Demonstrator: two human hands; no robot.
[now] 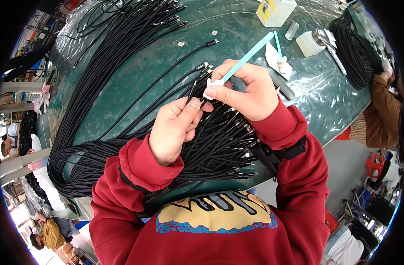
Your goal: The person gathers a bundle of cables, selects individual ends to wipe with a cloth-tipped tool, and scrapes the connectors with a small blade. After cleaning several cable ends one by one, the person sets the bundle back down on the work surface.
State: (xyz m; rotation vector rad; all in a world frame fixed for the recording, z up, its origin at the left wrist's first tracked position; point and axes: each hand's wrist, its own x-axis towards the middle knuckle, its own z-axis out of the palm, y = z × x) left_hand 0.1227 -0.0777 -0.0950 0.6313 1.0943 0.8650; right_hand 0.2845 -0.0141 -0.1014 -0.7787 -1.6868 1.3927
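Observation:
Near the middle of the table, my left hand [172,126] pinches a black cable [191,92] close to its end between thumb and fingers. Just to its right, my right hand [253,90] is closed on a flat light blue stick [250,54] that slants up and away. White wadded material [210,90], like cloth or tissue, sits between the right fingertips at the stick's lower end, against or very near the cable end; exact contact is hidden by fingers. Under both hands lies a large bundle of black cables [87,97] with metal-tipped plugs, several ends pointing right.
At the far right stand a white bottle with a yellow label [276,12] and a translucent bottle with a metal top [309,44]. White tissue [279,62] lies nearer. Another coiled cable bundle [354,53] rests by a person in brown [381,110] at the table's right edge.

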